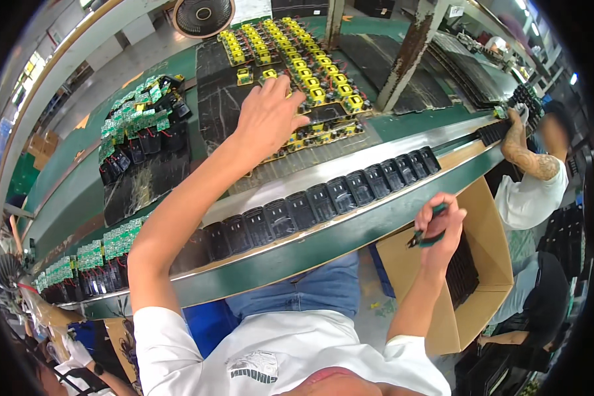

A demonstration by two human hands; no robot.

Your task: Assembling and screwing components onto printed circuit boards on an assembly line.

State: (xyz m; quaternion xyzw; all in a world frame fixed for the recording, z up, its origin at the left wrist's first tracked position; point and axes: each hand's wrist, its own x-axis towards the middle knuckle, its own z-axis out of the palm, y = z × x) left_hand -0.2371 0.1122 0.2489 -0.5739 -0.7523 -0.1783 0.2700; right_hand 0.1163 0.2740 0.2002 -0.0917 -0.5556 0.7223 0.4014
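My left hand (269,113) reaches over the far side of the bench, above circuit boards with yellow transformers (301,65). Its thumb stands apart from its bent fingers, and its fingertips are close to one yellow part. Whether they touch it is hidden. In my right hand (441,228), fingers are closed round small green-handled pliers (431,239), their dark jaws pointing left. Between me and the boards, a row of black plastic housings (310,208) runs along the metal-edged line, side by side with their hollow sides up.
Green circuit boards with black housings (135,125) are piled at the left, and more boards (105,249) line the near left edge. An open cardboard box (495,257) holding dark parts stands right of me. A rusty post (409,56) rises from the bench. A co-worker (534,171) works at the right.
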